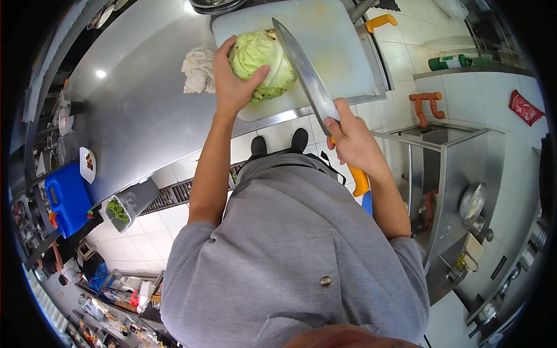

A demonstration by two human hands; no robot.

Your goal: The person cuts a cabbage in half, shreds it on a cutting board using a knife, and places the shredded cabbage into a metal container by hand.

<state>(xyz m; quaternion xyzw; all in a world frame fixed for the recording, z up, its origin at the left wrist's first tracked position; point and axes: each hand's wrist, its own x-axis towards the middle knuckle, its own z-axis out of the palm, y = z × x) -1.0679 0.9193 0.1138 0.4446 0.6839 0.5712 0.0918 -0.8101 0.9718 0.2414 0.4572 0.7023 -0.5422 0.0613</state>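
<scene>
A pale green cabbage point(262, 62) rests on a white cutting board point(339, 58) at the top middle. My left hand point(235, 81) is wrapped round its left side, thumb on the near face and fingers at the far edge. In my right hand point(355, 138) is a large kitchen knife point(304, 69) with a yellow-orange handle, gripped where blade and handle meet. The blade slants up and left along the cabbage's right side, its tip by the cabbage's far end. I cannot tell whether the blade touches the leaves.
A crumpled white cloth point(199, 71) lies left of the board on the steel counter point(133, 87). Another yellow handle point(381, 22) shows beyond the board's right side. At left are a blue cutting board point(68, 200) and a bin point(125, 211) with green scraps. A steel sink unit point(458, 174) stands right.
</scene>
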